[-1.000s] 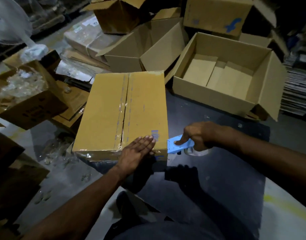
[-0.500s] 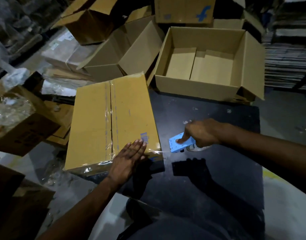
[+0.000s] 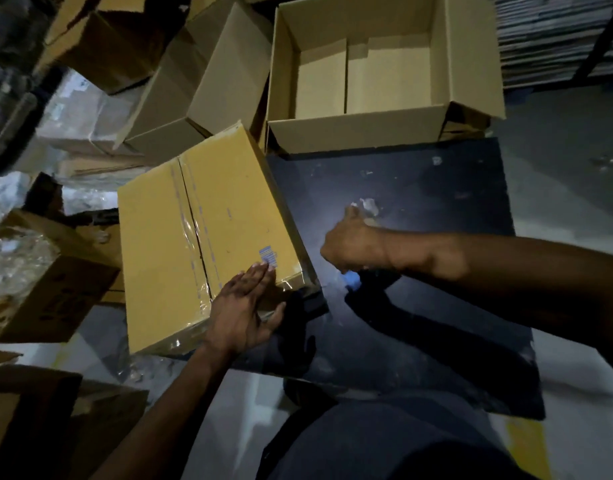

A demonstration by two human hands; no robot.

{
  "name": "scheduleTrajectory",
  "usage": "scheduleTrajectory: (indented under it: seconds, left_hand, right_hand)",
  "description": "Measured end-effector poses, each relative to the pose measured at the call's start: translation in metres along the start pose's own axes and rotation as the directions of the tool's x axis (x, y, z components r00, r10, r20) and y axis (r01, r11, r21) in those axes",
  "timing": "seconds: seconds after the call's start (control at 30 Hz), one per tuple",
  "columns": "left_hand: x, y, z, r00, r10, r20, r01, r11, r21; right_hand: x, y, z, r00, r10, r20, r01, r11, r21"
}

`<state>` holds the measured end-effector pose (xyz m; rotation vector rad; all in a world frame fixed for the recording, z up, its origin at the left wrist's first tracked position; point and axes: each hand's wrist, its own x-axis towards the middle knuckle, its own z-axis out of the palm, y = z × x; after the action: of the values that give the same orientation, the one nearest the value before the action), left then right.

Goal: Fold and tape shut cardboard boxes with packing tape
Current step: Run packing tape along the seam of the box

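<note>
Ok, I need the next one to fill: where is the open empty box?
In the head view the open cardboard box sits at top centre, at the dark mat's far edge, just right of and beyond the taped box.

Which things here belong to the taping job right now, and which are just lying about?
In the job:
- closed yellow-brown cardboard box with clear tape along its seam
- left hand, flat on that box
- right hand, curled over a mostly hidden blue tape dispenser
- black work mat

Lying about:
- open empty cardboard box
- box of clear plastic wrap
</note>
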<state>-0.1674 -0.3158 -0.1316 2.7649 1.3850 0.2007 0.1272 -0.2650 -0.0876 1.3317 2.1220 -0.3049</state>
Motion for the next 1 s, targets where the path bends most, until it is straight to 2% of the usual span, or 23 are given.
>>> scheduleTrajectory:
  seconds: [0.1, 0.23, 0.3, 0.37, 0.47, 0.53, 0.6, 0.67, 0.73, 0.8, 0.83, 0.87, 0.9, 0.93, 1.0]
  left_hand:
    - [0.013, 0.008, -0.016, 0.998, 0.060, 0.013, -0.060, 0.997, 0.037]
    - [0.043, 0.022, -0.025, 0.965, 0.177, 0.192, -0.202, 0.972, 0.117]
    - [0.058, 0.027, -0.027, 0.948, 0.174, 0.268, -0.221, 0.963, 0.154]
    - [0.073, 0.029, -0.026, 0.929, 0.166, 0.331, -0.222, 0.965, 0.139]
    - [0.097, 0.028, -0.030, 0.884, 0.163, 0.438, -0.170, 0.985, -0.024]
    - [0.106, 0.020, -0.033, 0.886, 0.155, 0.438, -0.111, 0.986, -0.126]
    - [0.109, 0.004, -0.032, 0.895, 0.186, 0.405, -0.157, 0.982, -0.104]
    - [0.112, -0.009, -0.028, 0.870, 0.235, 0.434, -0.251, 0.968, -0.020]
    - [0.120, -0.016, -0.022, 0.846, 0.266, 0.462, -0.314, 0.949, 0.029]
    - [0.134, -0.021, -0.016, 0.850, 0.288, 0.441, -0.338, 0.940, 0.037]
    - [0.143, -0.023, -0.013, 0.858, 0.288, 0.425, -0.332, 0.943, 0.031]
    - [0.153, -0.024, -0.010, 0.867, 0.284, 0.410, -0.318, 0.948, 0.016]
    - [0.164, -0.025, -0.007, 0.875, 0.276, 0.397, -0.298, 0.955, -0.008]
    - [0.176, -0.024, -0.005, 0.882, 0.269, 0.387, -0.278, 0.960, -0.033]
    - [0.196, -0.022, -0.002, 0.888, 0.283, 0.362, -0.278, 0.958, -0.067]
  right_hand:
    - [0.011, 0.011, 0.041, 0.993, 0.040, 0.115, -0.057, 0.987, 0.151]
    - [0.018, 0.029, 0.076, 0.992, 0.028, 0.122, -0.065, 0.950, 0.307]
    - [0.027, 0.036, 0.087, 0.990, 0.013, 0.138, -0.078, 0.875, 0.478]
    - [0.030, 0.045, 0.104, 0.996, -0.021, 0.085, -0.033, 0.805, 0.592]
    - [0.026, 0.053, 0.121, 0.977, -0.037, -0.210, 0.156, 0.795, 0.587]
    - [0.025, 0.053, 0.113, 0.963, -0.098, -0.252, 0.220, 0.825, 0.521]
    - [0.024, 0.048, 0.093, 0.978, -0.142, -0.152, 0.199, 0.853, 0.483]
    - [0.031, 0.038, 0.084, 0.987, -0.084, -0.140, 0.143, 0.861, 0.488]
    - [0.036, 0.027, 0.093, 0.975, 0.004, -0.224, 0.100, 0.888, 0.449]
    - [0.033, 0.010, 0.105, 0.914, 0.112, -0.390, 0.088, 0.884, 0.460]
    - [0.030, 0.000, 0.109, 0.862, 0.178, -0.474, 0.135, 0.821, 0.554]
    - [0.022, -0.011, 0.109, 0.807, 0.254, -0.533, 0.231, 0.695, 0.681]
    - [0.019, -0.020, 0.110, 0.767, 0.359, -0.532, 0.318, 0.508, 0.801]
    - [0.016, -0.028, 0.110, 0.757, 0.445, -0.478, 0.360, 0.325, 0.874]
    - [0.014, -0.039, 0.106, 0.754, 0.558, -0.345, 0.364, 0.082, 0.928]
